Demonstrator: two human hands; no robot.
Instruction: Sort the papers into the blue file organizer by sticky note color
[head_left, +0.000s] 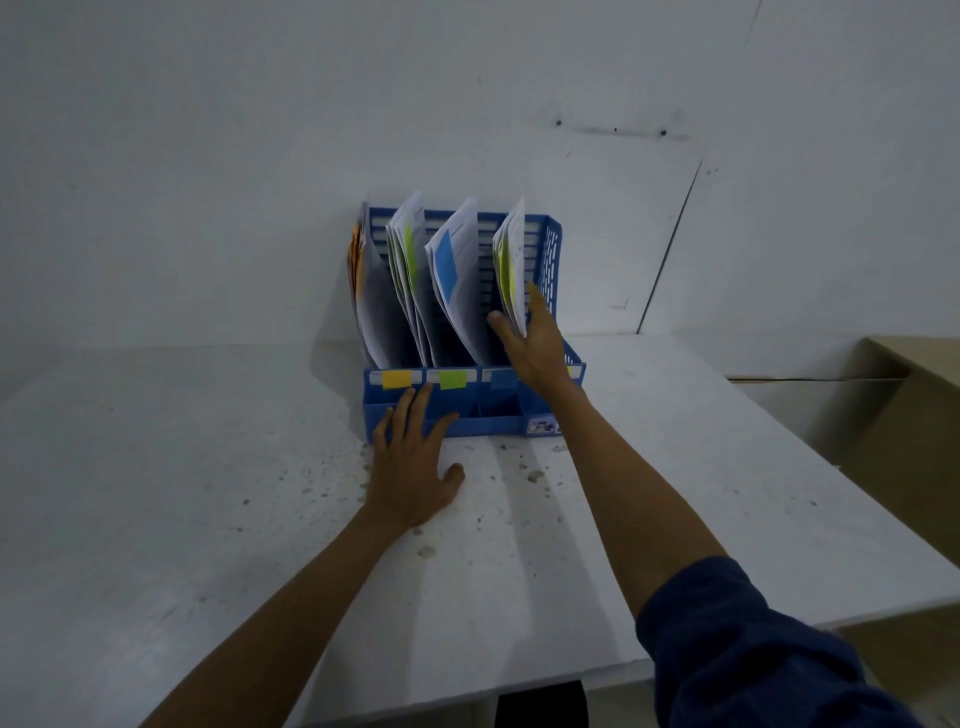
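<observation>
In the organizer (498, 413) at the table's (208, 493) back stand papers (457, 312).

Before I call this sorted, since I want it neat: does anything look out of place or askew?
Mostly tidy, with each colour in its own slot. The orange papers bulge out past the left wall of the organizer, which looks sloppy. The right hand pinches the yellow papers. Grit dots the table.

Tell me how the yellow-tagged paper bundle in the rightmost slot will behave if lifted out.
Probably floppy: the white paper bundle with yellow sticky notes bows and leans in the blue plastic file organizer. Likely light, since the right hand pinches it between thumb and fingers. Loose sheets fan at the top, so they may slip apart.
</observation>
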